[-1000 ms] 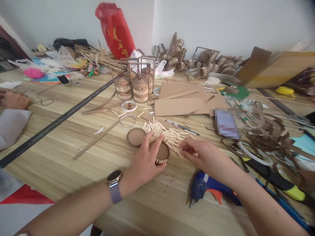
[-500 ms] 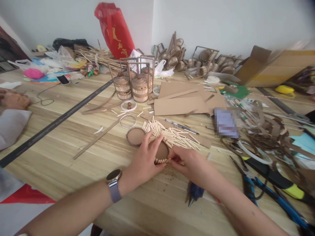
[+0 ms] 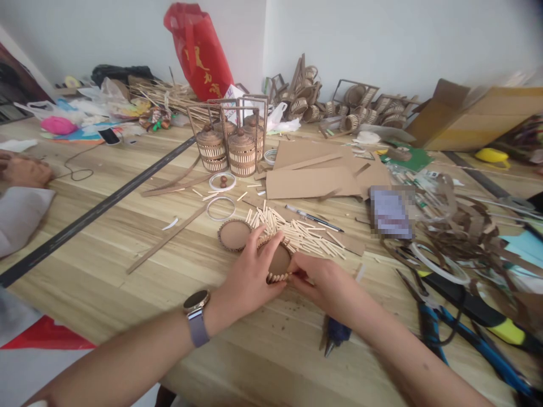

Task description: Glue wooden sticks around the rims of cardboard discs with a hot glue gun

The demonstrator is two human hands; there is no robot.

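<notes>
My left hand grips a round cardboard base with short wooden sticks along its rim. Its fingers reach over the far side, and the thumb lies at the near edge. At the base's right near edge, my right hand is closed in a pinch, touching the rim; a small stick seems to be between the fingertips, mostly hidden. Just left of it lies a second round base with a dark edging. A loose pile of short wooden sticks spreads behind both hands. Under my right forearm, a blue glue gun is partly covered.
Small lidded baskets with handles stand further back beside cardboard sheets. Pliers and brown strips crowd the right side. A pen borders the stick pile. Another person's hand rests at far left.
My right fingertips have shifted slightly and press closer against the rim; the stick tip seen there before is now less visible. My left hand keeps its hold on the base.
</notes>
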